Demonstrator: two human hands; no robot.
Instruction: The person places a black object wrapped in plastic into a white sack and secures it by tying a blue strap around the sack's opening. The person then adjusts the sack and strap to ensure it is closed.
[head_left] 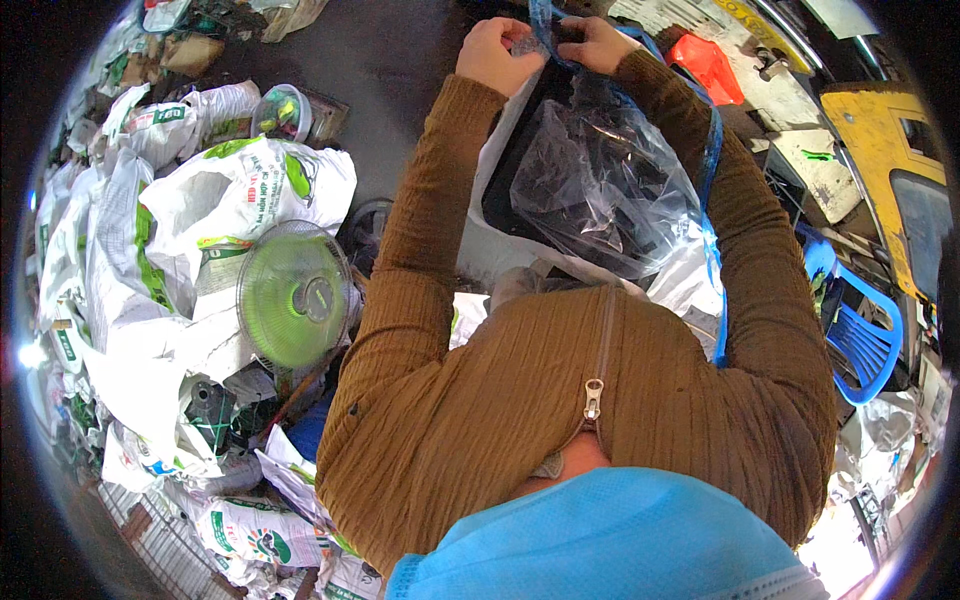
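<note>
Both arms reach forward in brown ribbed sleeves. At the top of the view my left hand point(497, 52) is closed, its thumb and fingers pinching a crumpled bit of clear plastic. Just to its right my right hand point(598, 45) is curled closed at a blue plastic ribbon point(712, 180), which loops up between the hands and trails down along my right forearm. Between my arms lies a clear plastic bag point(590, 165), wrinkled and shiny, over a dark surface with a pale edge. What lies under the bag is hard to make out.
White printed sacks point(250, 185) pile up at the left, with a green-bladed fan point(293, 295) against them. At the right are a blue plastic chair point(865, 335), a yellow panel point(885, 150) and a red plastic piece point(706, 68). Dark floor point(365, 60) stretches beyond my left arm.
</note>
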